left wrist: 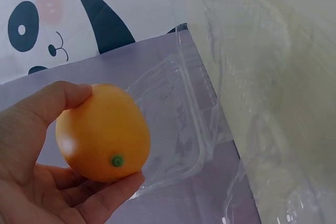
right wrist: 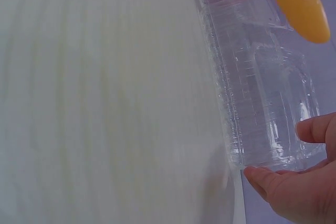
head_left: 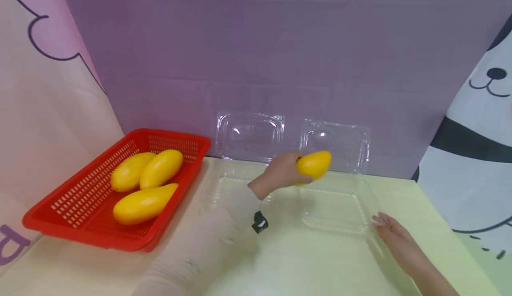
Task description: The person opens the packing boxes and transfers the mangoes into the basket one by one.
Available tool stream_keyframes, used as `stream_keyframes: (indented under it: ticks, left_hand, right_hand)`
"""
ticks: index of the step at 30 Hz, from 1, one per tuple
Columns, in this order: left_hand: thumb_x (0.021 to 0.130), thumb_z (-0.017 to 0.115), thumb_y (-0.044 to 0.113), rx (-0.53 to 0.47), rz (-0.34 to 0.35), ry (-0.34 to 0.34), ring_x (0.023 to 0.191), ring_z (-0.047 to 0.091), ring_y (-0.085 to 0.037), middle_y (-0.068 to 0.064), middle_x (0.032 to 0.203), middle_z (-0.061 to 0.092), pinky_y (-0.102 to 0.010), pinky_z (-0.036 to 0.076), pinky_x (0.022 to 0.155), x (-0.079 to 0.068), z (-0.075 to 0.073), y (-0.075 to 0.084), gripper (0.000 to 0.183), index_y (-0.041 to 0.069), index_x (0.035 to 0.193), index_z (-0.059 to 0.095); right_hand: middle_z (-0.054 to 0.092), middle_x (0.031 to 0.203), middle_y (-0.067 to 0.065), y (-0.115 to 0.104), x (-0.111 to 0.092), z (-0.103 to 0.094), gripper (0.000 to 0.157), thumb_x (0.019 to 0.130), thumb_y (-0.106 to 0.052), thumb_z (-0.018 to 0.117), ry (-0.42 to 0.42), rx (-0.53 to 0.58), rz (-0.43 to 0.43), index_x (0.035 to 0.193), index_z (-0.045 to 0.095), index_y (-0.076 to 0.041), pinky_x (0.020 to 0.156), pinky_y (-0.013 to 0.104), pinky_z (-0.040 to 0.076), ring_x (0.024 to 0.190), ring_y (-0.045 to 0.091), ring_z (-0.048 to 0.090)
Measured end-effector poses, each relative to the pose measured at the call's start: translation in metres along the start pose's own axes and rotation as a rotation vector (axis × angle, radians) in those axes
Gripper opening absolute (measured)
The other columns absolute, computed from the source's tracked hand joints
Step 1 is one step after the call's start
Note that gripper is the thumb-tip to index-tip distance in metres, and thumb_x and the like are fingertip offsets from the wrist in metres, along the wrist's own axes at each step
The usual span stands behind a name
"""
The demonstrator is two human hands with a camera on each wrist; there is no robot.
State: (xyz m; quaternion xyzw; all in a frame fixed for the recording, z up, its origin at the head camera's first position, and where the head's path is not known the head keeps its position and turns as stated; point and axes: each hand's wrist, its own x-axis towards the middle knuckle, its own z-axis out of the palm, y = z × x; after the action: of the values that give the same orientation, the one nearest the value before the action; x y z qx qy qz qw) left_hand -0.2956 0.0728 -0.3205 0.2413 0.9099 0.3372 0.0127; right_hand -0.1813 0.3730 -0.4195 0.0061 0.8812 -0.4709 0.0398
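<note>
My left hand (head_left: pixel 282 171) grips a yellow mango (head_left: pixel 316 165) above the back of the right-hand clear plastic box (head_left: pixel 334 225). In the left wrist view, thumb and fingers wrap the mango's sides, and its green stem spot (left wrist: pixel 117 160) shows. The box lies unfolded, its lid (head_left: pixel 336 145) raised against the purple backdrop. At the box's right side is my right hand (head_left: pixel 400 242), its fingertips by the edge. The right wrist view has that thumb and fingers (right wrist: pixel 262 179) spread apart around the box's corner, fairly straight. Whether they press the plastic is hard to see.
A red plastic basket (head_left: pixel 96 240) stands at the left with three yellow mangoes (head_left: pixel 162 169) in it. A second clear box (head_left: pixel 228 189), lid raised, lies behind my left forearm. Purple backdrop (head_left: pixel 260 42) and printed cloths enclose the pale table (head_left: pixel 304 260).
</note>
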Motion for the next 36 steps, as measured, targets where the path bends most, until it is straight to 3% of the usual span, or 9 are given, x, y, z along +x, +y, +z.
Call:
stream_keyframes:
  ticks: [6, 11, 15, 19, 22, 26, 29, 34, 36]
  left_hand:
    - [0.076, 0.078, 0.033, -0.034, 0.03, -0.027, 0.082, 0.056, -0.014, 0.002, 0.098, 0.062, -0.026, 0.049, 0.072, -0.008, -0.02, -0.008, 0.052, 0.01, 0.119, 0.059]
    - [0.077, 0.077, 0.032, -0.068, 0.038, -0.047, 0.085, 0.057, -0.016, -0.001, 0.103, 0.062, -0.025, 0.051, 0.072, -0.014, -0.038, -0.017, 0.053, 0.008, 0.12, 0.058]
    - [0.078, 0.076, 0.032, -0.071, 0.037, -0.04, 0.086, 0.056, -0.017, -0.001, 0.101, 0.062, -0.026, 0.051, 0.074, -0.02, -0.049, -0.023, 0.05, 0.008, 0.118, 0.059]
    - [0.078, 0.076, 0.031, -0.082, 0.027, -0.045, 0.085, 0.056, -0.018, -0.001, 0.099, 0.061, -0.027, 0.051, 0.073, -0.029, -0.055, -0.029, 0.047, 0.008, 0.115, 0.06]
    - [0.077, 0.077, 0.031, -0.113, 0.018, -0.05, 0.085, 0.057, -0.019, -0.001, 0.099, 0.061, -0.026, 0.052, 0.07, -0.034, -0.058, -0.032, 0.047, 0.008, 0.115, 0.06]
    - [0.077, 0.077, 0.034, -0.162, -0.006, -0.053, 0.089, 0.057, -0.019, 0.0, 0.101, 0.061, -0.026, 0.054, 0.07, -0.038, -0.064, -0.037, 0.051, 0.011, 0.118, 0.059]
    - [0.077, 0.077, 0.034, -0.178, -0.022, -0.056, 0.09, 0.056, -0.02, 0.0, 0.102, 0.06, -0.027, 0.054, 0.071, -0.043, -0.071, -0.04, 0.051, 0.012, 0.119, 0.058]
    - [0.078, 0.076, 0.035, -0.179, -0.034, -0.052, 0.091, 0.056, -0.022, -0.001, 0.102, 0.06, -0.029, 0.054, 0.072, -0.054, -0.086, -0.046, 0.052, 0.013, 0.12, 0.057]
    - [0.078, 0.076, 0.035, -0.165, -0.028, -0.037, 0.09, 0.056, -0.022, -0.001, 0.102, 0.06, -0.03, 0.054, 0.072, -0.06, -0.091, -0.05, 0.052, 0.013, 0.121, 0.057]
  right_hand:
    - [0.023, 0.143, 0.037, 0.0, 0.0, -0.001, 0.063, 0.103, -0.027, 0.035, -0.016, 0.02, 0.008, 0.142, 0.01, 0.017, 0.085, 0.006, 0.038, 0.105, -0.019, 0.037]
    - [0.026, 0.143, 0.035, -0.002, 0.002, -0.004, 0.063, 0.103, -0.03, 0.033, -0.012, -0.051, -0.006, 0.142, 0.012, 0.016, 0.083, 0.006, 0.038, 0.128, 0.026, 0.037]
    - [0.025, 0.144, 0.034, -0.002, 0.005, -0.003, 0.064, 0.103, -0.032, 0.033, -0.017, -0.046, 0.01, 0.143, 0.011, 0.015, 0.082, 0.006, 0.038, 0.128, 0.02, 0.039]
    - [0.021, 0.146, 0.034, -0.003, 0.006, -0.001, 0.068, 0.103, -0.035, 0.032, -0.037, -0.023, 0.05, 0.143, 0.008, 0.014, 0.104, 0.032, 0.037, 0.134, 0.025, 0.034]
    - [0.02, 0.146, 0.034, -0.003, 0.006, -0.002, 0.069, 0.103, -0.036, 0.03, -0.048, -0.038, 0.058, 0.143, 0.006, 0.015, 0.104, 0.056, 0.026, 0.133, 0.048, 0.019]
    - [0.021, 0.145, 0.036, -0.002, 0.005, -0.003, 0.066, 0.104, -0.032, 0.031, -0.043, -0.035, 0.031, 0.142, 0.007, 0.016, 0.104, 0.051, 0.03, 0.132, 0.047, 0.022]
    - [0.022, 0.145, 0.035, -0.001, 0.006, -0.002, 0.066, 0.103, -0.033, 0.031, -0.042, -0.042, 0.033, 0.143, 0.007, 0.015, 0.102, 0.034, 0.038, 0.131, 0.045, 0.023]
    - [0.021, 0.146, 0.035, 0.0, 0.006, -0.001, 0.067, 0.103, -0.033, 0.032, -0.041, -0.028, 0.033, 0.143, 0.007, 0.015, 0.097, 0.024, 0.041, 0.132, 0.047, 0.02]
    - [0.02, 0.145, 0.035, -0.001, 0.005, -0.001, 0.067, 0.103, -0.032, 0.032, -0.043, -0.015, 0.027, 0.143, 0.007, 0.015, 0.099, 0.027, 0.04, 0.132, 0.048, 0.02]
